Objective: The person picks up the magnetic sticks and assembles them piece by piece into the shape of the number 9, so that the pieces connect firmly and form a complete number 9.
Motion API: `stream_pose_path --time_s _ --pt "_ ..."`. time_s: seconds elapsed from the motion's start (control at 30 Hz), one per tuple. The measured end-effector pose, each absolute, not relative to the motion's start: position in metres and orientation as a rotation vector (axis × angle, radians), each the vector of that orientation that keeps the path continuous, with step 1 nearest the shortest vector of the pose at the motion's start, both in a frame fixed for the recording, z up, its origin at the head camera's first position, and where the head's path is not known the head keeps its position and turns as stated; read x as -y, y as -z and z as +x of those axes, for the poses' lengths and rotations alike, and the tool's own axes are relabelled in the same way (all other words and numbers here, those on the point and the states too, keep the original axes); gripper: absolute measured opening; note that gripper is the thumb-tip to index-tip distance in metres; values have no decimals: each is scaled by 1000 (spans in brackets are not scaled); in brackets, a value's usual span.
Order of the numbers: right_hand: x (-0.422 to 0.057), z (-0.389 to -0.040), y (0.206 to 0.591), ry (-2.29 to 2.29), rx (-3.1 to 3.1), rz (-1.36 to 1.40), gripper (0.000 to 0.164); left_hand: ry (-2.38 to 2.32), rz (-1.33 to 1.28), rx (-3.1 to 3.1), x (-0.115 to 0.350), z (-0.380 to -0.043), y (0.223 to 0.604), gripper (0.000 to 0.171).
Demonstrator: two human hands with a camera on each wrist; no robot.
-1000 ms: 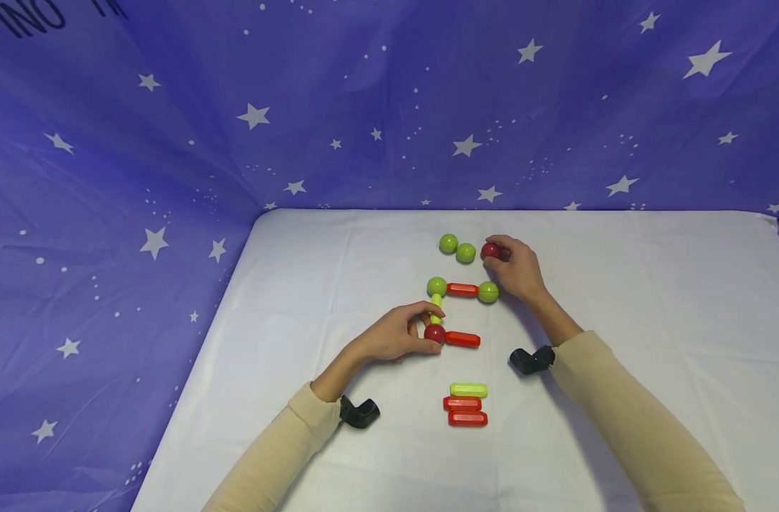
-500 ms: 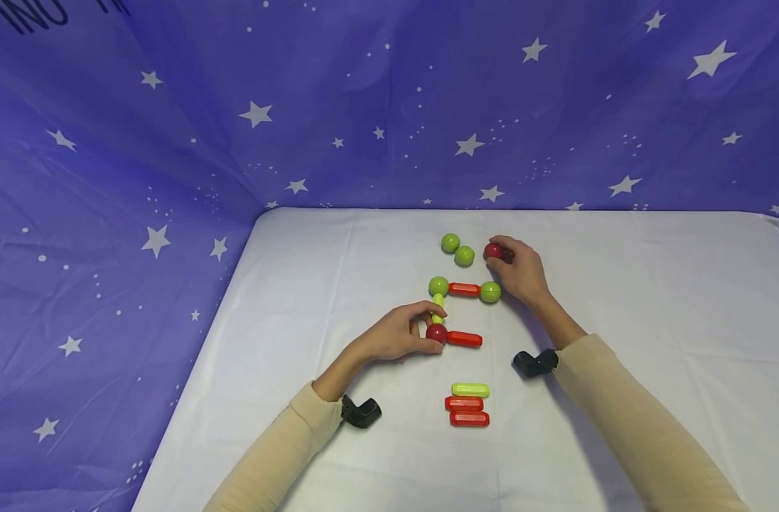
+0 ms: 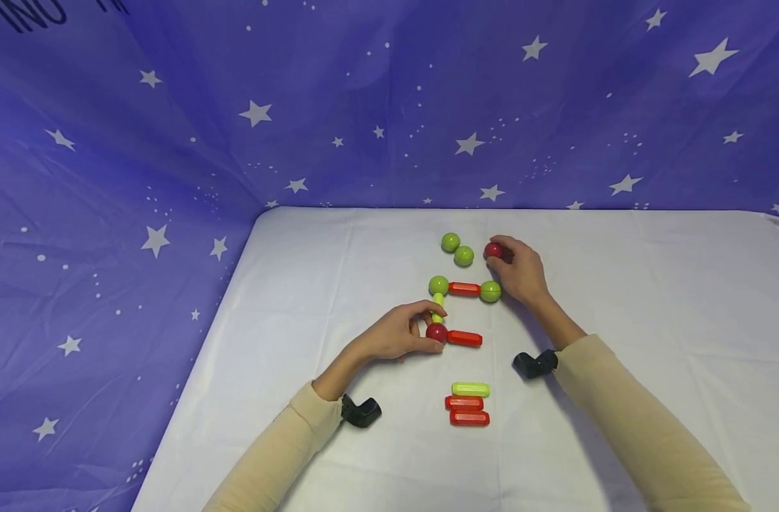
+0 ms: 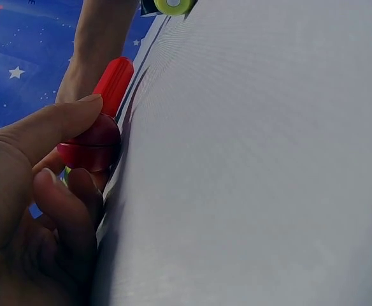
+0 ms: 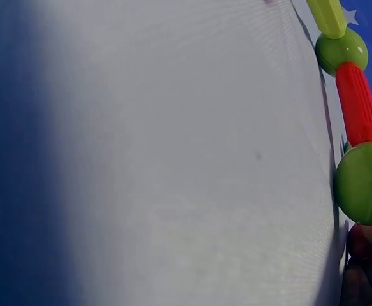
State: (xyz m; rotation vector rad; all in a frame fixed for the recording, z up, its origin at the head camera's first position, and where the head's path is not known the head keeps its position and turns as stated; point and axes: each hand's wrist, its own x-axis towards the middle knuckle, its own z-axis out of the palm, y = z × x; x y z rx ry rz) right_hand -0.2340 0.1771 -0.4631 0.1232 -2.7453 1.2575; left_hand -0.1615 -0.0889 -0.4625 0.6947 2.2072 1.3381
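Note:
My left hand (image 3: 396,333) grips a dark red ball (image 3: 436,333) at the near corner of a joined shape, thumb on its near side. From that ball a red stick (image 3: 465,338) extends right, and a yellow-green stick (image 3: 438,309), partly behind my fingers, runs away to a green ball (image 3: 438,285). Another red stick (image 3: 464,289) links this to a second green ball (image 3: 490,291). At the back, my right hand (image 3: 519,269) pinches a loose dark red ball (image 3: 493,251) between thumb and fingers. In the right wrist view, the green ball (image 5: 366,183) partly covers the pinched ball (image 5: 365,244).
Two loose green balls (image 3: 457,249) lie left of my right hand. Nearer the front, a yellow-green stick (image 3: 470,389) and two red sticks (image 3: 466,411) lie side by side on the white cloth (image 3: 594,427). Starry purple fabric (image 3: 389,107) stands behind and left.
Both hands keep the same hold on their red balls. One loose green ball has shifted very slightly closer to the front; otherwise the view only drifts a little.

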Motion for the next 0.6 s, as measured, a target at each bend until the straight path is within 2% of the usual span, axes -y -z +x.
stream_pose_path --time_s 0.17,0.6 --pt "-176 -235 465 -1236 2744 100 45 -1345 695 -2203 90 -162 464 49" --pt "-181 -234 465 -1297 2727 117 41 -1331 700 -2213 89 -163 463 49"
